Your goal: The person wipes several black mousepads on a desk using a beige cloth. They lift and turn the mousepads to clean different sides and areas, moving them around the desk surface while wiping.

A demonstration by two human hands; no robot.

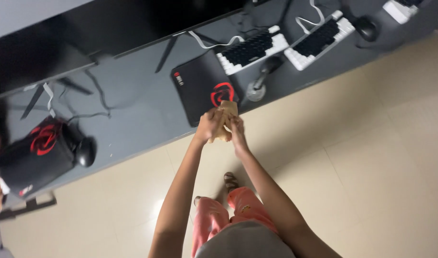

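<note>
Both hands closed on a tan cloth (227,114) held between them, left hand (209,125) and right hand (237,130) touching, just above a black mouse pad (197,88) at the desk (133,114) edge.

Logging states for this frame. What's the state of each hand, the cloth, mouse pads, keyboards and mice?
left hand: closed on the tan cloth
right hand: closed on the same cloth
tan cloth: bunched, held by both hands at the desk edge
desk: dark, with loose cables
centre mouse pad: flat, near corner under the cloth
left mouse pad: flat
keyboards: angled, untouched
left mouse: beside its pad
</note>
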